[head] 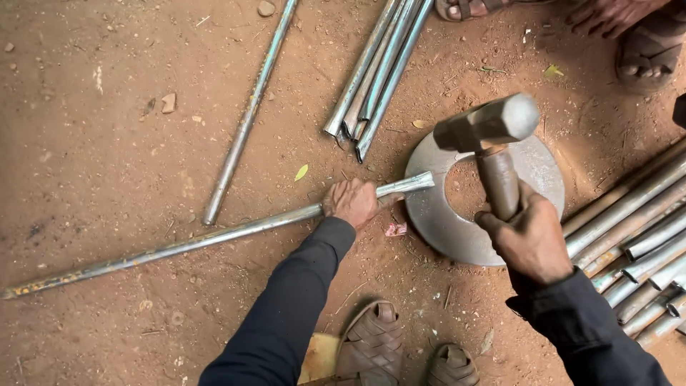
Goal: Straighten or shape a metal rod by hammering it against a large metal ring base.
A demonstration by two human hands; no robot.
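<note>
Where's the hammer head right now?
In the head view, right of centre, the hammer head is raised in the right hand above the metal ring plate, right of the pipe's flattened end.

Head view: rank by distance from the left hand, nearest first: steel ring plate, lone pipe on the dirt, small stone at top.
From the left hand:
1. Steel ring plate, just right of it.
2. Lone pipe, upper left.
3. Small stone, top edge.

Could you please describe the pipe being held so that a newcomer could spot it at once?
Find the flat steel ring on the dirt. One long pipe rests its flattened tip on the ring's left edge, gripped by the left hand. Unlike the bundled pipes nearby, it lies alone and is held.
</note>
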